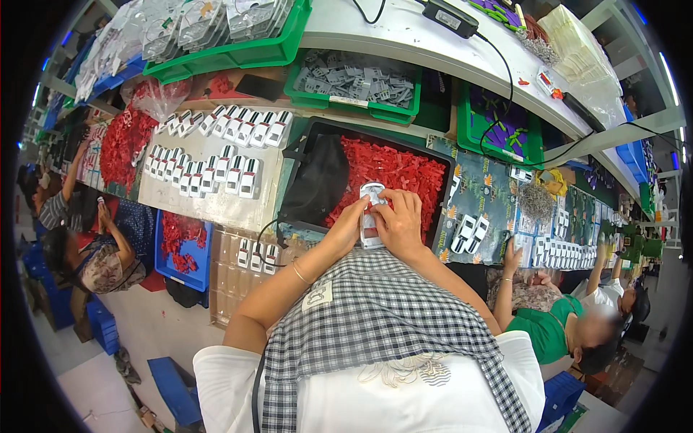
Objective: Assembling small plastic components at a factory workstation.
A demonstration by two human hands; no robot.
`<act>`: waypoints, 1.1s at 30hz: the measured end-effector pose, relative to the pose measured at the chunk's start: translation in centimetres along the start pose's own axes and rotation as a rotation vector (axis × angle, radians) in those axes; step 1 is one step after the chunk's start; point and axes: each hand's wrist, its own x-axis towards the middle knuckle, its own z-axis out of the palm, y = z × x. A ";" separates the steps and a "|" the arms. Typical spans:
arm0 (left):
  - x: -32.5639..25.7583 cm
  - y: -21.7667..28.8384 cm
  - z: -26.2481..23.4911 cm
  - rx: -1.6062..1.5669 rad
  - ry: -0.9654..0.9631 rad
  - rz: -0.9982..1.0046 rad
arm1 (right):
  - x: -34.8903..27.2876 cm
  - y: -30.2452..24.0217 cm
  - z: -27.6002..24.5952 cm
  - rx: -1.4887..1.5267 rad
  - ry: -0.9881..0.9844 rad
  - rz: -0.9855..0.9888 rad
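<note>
Head view: a white oblong plastic casing point(369, 192) between the hands; left hand point(351, 222), partly closed, gripping its side; right hand point(401, 221), fingers bent, touching it, grip indiscernible; small red plastic pieces point(393, 164) beyond.

A white shelf point(346, 32) stands above a pale floor point(170, 328).

A black-and-white checked apron point(382, 307) lies over a white short-sleeved shirt point(328, 404), which is printed with a tan line drawing point(398, 369). The apron carries a small cream patch point(317, 296) printed in dark tones, and a black cord or strap point(258, 382) runs along its left edge. A thin gold-coloured bracelet point(298, 270) circles the forearm point(278, 289) behind the bare left hand point(349, 221).
</note>
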 end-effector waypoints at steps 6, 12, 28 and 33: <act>0.3 -0.7 -0.8 0.043 0.062 0.030 | 0.0 0.0 0.0 0.002 -0.033 0.012; 0.1 0.0 0.3 0.137 0.058 0.058 | 0.1 0.4 0.1 0.020 0.031 0.064; 0.6 -0.3 -0.2 0.781 0.085 0.339 | -0.4 0.7 -0.5 0.698 -0.119 0.559; 0.4 -0.1 0.0 0.840 0.103 0.339 | -0.4 1.7 0.1 0.839 -0.102 0.574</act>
